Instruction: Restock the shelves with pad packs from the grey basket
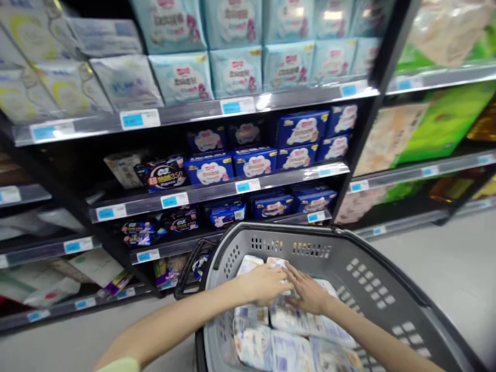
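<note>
Both hands reach down into a large grey basket [387,253] that holds several white plastic-wrapped packs [292,354]. My left hand [265,284] rests over the packs at the far end, its fingers bent and pointing right; whether they grip a pack is hidden. Touching it from the right, my right hand [308,292] lies on the packs with its fingers spread. A small white and orange pack [276,262] shows just beyond the fingertips.
Behind the basket stands a shelf [201,191] with dark blue packs [209,169] and, higher up, light blue packs [236,72]. Green and beige packages [445,126] fill the right shelves. A black handle [189,268] sticks out at the basket's left. Pale floor [461,248] shows at right.
</note>
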`<state>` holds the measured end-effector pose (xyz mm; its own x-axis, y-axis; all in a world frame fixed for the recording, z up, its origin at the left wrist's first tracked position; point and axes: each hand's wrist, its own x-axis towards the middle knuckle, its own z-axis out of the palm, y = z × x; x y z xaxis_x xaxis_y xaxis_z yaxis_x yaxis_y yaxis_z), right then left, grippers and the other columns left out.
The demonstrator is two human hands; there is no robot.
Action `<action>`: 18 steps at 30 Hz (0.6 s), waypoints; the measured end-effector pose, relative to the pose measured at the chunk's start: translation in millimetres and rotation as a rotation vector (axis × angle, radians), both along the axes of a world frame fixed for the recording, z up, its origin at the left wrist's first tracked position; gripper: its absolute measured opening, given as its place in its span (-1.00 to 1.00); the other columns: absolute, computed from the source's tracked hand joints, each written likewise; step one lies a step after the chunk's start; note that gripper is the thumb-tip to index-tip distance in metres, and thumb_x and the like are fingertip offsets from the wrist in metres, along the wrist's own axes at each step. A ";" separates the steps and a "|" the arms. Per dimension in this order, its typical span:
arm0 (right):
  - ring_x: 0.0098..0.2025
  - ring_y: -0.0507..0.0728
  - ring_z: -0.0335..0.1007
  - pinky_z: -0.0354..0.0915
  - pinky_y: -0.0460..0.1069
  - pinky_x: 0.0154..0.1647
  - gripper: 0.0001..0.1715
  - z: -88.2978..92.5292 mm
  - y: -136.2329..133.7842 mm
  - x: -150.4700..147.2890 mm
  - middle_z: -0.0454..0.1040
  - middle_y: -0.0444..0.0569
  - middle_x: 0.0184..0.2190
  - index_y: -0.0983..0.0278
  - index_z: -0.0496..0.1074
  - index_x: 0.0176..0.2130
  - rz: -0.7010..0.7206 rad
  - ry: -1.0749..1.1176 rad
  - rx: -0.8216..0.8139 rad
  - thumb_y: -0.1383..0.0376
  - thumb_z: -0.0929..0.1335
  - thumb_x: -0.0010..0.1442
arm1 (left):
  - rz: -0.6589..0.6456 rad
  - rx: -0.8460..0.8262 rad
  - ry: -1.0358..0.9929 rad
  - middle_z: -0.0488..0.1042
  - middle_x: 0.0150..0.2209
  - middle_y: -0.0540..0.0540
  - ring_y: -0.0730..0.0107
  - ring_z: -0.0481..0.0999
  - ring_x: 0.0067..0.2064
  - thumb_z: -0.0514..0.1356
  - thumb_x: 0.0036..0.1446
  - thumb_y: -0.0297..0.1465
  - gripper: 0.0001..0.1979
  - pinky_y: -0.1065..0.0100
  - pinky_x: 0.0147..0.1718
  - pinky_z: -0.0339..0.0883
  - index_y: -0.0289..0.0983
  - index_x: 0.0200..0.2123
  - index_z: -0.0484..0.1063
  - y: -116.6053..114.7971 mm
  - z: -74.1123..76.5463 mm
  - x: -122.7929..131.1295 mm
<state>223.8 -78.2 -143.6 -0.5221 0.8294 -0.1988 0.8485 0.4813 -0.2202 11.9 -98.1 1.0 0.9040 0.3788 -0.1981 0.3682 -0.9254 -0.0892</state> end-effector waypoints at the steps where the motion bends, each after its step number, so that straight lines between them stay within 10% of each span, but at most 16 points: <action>1: 0.40 0.46 0.07 0.17 0.31 0.29 0.00 -5.2 2.1 4.0 -0.15 0.37 0.46 0.38 0.03 0.41 0.001 0.022 0.001 0.14 0.39 0.13 | 0.010 -0.049 0.022 0.46 0.11 -0.25 0.08 0.45 0.14 0.22 0.16 -0.43 -0.55 0.14 0.05 0.39 -0.33 0.14 0.34 6.9 -10.7 10.6; 6: 0.28 0.47 0.25 0.23 0.35 0.22 -0.21 -30.0 9.3 21.7 0.20 0.31 0.32 0.24 0.26 0.26 0.022 0.187 0.148 0.02 0.37 0.13 | 0.231 -0.200 -0.121 0.43 0.13 -0.26 0.07 0.44 0.14 0.01 0.32 -0.39 -0.55 0.14 -0.01 0.40 -0.31 0.25 0.23 35.8 -28.7 -1.3; 12: 0.33 0.51 0.18 0.32 0.27 0.19 -0.15 -69.9 8.5 20.2 0.05 0.39 0.36 0.30 0.27 0.15 -0.092 0.478 0.167 -0.08 0.44 0.01 | 0.324 -0.282 -0.049 0.36 0.19 -0.29 0.03 0.40 0.19 -0.01 0.33 -0.34 -0.48 0.11 0.06 0.36 -0.38 0.31 0.17 51.0 -29.0 -17.7; 18: 0.07 0.39 0.46 0.44 0.20 0.05 -0.15 -71.8 11.5 19.9 0.38 0.24 0.08 0.27 0.23 0.17 -0.024 0.568 0.292 0.07 0.47 -0.04 | 0.356 -0.291 -0.019 0.34 0.21 -0.31 -0.03 0.41 0.20 -0.03 0.34 -0.28 -0.43 0.10 -0.01 0.40 -0.39 0.34 0.14 57.7 -31.8 -16.5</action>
